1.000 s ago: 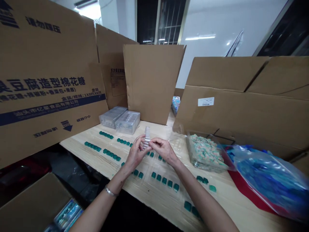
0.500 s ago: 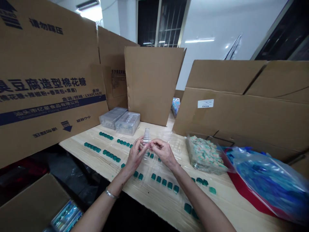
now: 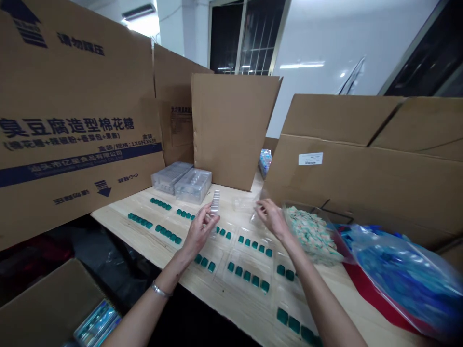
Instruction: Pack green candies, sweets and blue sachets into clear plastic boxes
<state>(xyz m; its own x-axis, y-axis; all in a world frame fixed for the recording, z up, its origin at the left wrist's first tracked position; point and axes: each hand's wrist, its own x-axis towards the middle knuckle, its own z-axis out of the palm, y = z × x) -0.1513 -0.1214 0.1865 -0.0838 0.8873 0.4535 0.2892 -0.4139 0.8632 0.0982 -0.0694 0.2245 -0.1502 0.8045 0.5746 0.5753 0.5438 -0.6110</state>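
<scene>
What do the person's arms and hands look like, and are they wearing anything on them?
The left hand and right hand are bare, without gloves. No sleeves show on the forearms. A shiny, silver-coloured bracelet circles the left wrist; none shows on the right.

Brown cardboard (image 3: 235,130) stands before a pale wall (image 3: 325,38) and barred window (image 3: 250,38).

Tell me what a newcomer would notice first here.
Dark green blocks, in short rows across the wooden table, would probably draw the eye first. Next might come the bulging clear bag with blue contents at the right. Near the middle, the left hand holds a ridged plastic piece.
</scene>
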